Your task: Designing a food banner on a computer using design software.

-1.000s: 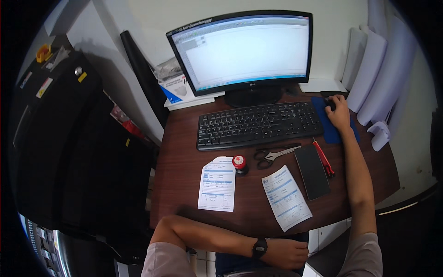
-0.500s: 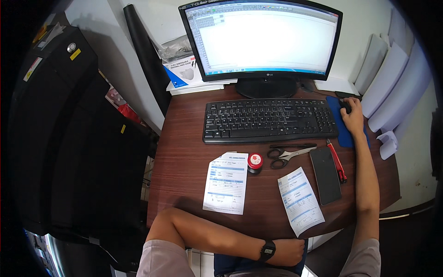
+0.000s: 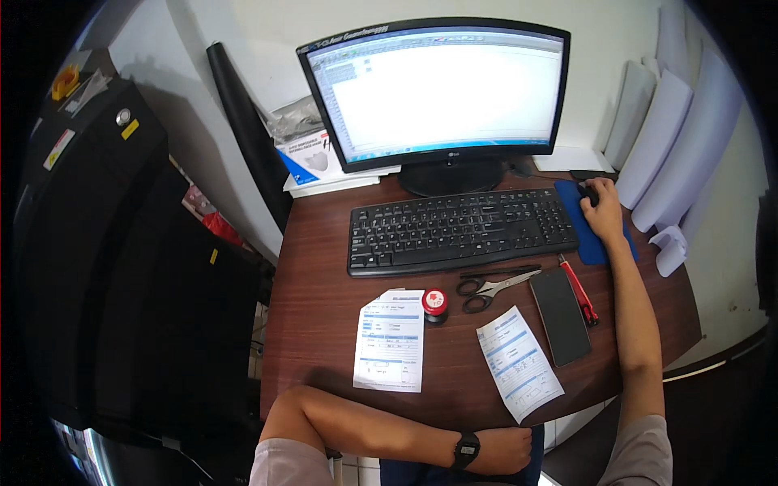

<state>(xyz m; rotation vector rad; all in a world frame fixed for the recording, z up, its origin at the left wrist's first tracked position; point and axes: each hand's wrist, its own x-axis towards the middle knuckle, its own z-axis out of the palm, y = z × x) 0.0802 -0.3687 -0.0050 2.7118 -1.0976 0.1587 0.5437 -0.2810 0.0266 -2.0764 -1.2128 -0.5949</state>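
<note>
Right fingers (image 3: 600,187) on one mouse (image 3: 589,194) beside one keyboard (image 3: 462,232).

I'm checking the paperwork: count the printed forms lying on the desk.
2: the left form, beside the red-topped stamp, and the right form, beside the phone. Others may be hidden underneath.

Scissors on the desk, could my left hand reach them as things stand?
Probably yes: between the left hand and the scissors, only the paper slip beside the phone seems to intervene, low enough to pass over; nothing visible covers them.
</note>
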